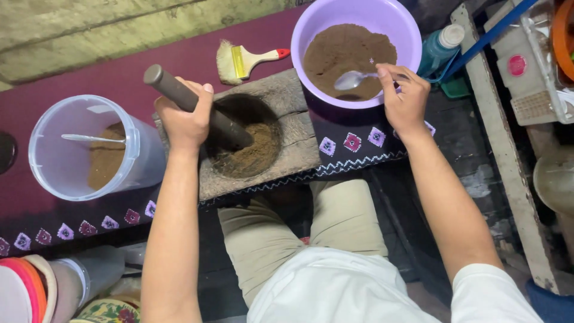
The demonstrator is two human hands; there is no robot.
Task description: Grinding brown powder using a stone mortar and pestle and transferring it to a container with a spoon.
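- The right hand [405,103] has its fingers [388,74] pinched together on the handle of a metal spoon [353,79] — the bowl of the spoon lies left of the fingertips, over brown powder in the purple basin [311,27].
- The left hand [186,116] has its fingers wrapped tight around a dark pestle [230,128]; the shaft slants down to the right, its tip in the wooden mortar [293,143] — among ground brown powder.
- A brush [242,61] lies behind the mortar.
- A clear plastic container [57,155] with powder and a spoon stands at the left.
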